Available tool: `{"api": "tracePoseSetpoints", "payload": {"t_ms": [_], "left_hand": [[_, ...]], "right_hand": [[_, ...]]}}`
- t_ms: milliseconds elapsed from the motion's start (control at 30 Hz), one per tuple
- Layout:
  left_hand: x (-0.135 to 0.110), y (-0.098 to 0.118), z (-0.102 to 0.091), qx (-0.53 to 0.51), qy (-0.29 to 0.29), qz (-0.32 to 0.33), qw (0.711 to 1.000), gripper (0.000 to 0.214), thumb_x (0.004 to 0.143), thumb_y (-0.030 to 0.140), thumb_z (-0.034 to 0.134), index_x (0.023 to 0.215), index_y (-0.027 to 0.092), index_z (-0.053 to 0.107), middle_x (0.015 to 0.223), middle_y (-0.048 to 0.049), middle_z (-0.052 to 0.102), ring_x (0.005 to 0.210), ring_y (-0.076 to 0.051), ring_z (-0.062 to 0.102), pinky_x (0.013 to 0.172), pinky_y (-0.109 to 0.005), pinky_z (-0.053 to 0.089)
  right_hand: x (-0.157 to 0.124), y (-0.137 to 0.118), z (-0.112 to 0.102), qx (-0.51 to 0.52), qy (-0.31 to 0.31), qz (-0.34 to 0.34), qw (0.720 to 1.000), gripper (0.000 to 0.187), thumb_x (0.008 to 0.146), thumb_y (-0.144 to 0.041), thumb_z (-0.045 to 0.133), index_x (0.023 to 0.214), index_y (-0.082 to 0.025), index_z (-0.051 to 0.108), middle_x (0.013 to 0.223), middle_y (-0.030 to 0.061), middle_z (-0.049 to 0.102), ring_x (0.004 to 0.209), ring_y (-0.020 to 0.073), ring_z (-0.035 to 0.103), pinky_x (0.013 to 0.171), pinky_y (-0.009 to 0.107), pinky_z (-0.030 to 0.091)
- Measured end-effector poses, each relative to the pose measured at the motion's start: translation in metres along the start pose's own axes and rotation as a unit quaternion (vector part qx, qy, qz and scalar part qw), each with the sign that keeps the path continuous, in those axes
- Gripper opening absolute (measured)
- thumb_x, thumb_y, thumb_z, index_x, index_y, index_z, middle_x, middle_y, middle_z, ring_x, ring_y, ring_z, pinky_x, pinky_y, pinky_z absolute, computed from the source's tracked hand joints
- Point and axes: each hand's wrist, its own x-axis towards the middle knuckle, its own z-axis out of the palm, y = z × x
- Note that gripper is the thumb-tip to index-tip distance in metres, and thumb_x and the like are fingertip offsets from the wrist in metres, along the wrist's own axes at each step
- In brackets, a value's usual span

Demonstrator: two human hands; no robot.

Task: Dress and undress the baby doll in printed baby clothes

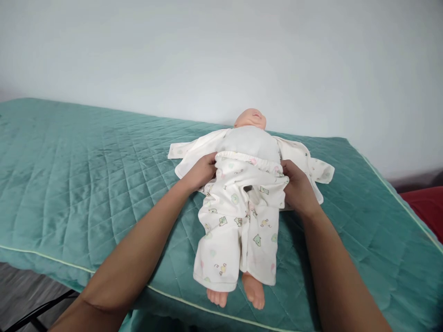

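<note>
A baby doll (249,119) lies on its back, head toward the wall and bare feet toward me. White printed pants (238,198) cover its legs, with the elastic waistband across the lower belly and a gap at the crotch. My left hand (203,171) grips the waistband at its left side, fingertips partly hidden by cloth. At the opposite side my right hand (298,188) is closed on the waistband, its fingers mostly behind the fabric. A white printed jacket (294,154) is spread open under the doll's torso, sleeves out to both sides. The belly is pale grey-white.
A green quilted cover (104,175) with light piping lies over the bed under the doll. Behind it rises a pale wall (207,55). Something red (424,207) stands beyond the right edge. At lower left are a dark floor (20,286) and a black metal frame (44,309).
</note>
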Motion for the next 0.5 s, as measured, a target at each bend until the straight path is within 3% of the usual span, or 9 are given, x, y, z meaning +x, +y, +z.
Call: {"api": "tracePoseSetpoints", "payload": {"t_ms": [300, 400, 500], "left_hand": [[0.001, -0.003, 0.003, -0.056, -0.007, -0.06, 0.997, 0.024, 0.061, 0.011, 0.051, 0.074, 0.017, 0.069, 0.07, -0.0017, 0.07, 0.075, -0.022, 0.063, 0.073, -0.035, 0.052], [0.001, -0.007, 0.004, -0.039, 0.037, -0.052, 0.997, 0.018, 0.063, 0.011, 0.05, 0.07, 0.017, 0.065, 0.066, -0.0005, 0.065, 0.072, -0.02, 0.06, 0.07, -0.032, 0.05], [0.002, -0.012, 0.004, 0.018, 0.108, -0.006, 0.994, 0.012, 0.07, 0.011, 0.051, 0.072, 0.018, 0.062, 0.072, -0.0009, 0.065, 0.075, -0.019, 0.06, 0.073, -0.032, 0.049]], "right_hand": [[0.001, 0.003, 0.0, -0.028, 0.021, 0.014, 0.999, 0.018, 0.071, -0.019, 0.062, 0.089, -0.023, 0.063, 0.087, -0.0011, 0.069, 0.078, 0.018, 0.058, 0.073, 0.03, 0.044], [0.002, 0.005, -0.001, -0.032, 0.035, 0.03, 0.998, 0.02, 0.07, -0.016, 0.061, 0.089, -0.022, 0.064, 0.087, -0.0003, 0.069, 0.079, 0.018, 0.058, 0.074, 0.031, 0.044], [0.004, 0.004, 0.0, -0.023, 0.086, 0.039, 0.995, 0.021, 0.068, -0.013, 0.062, 0.086, -0.022, 0.065, 0.083, -0.0002, 0.068, 0.079, 0.0179, 0.06, 0.076, 0.031, 0.045]]}}
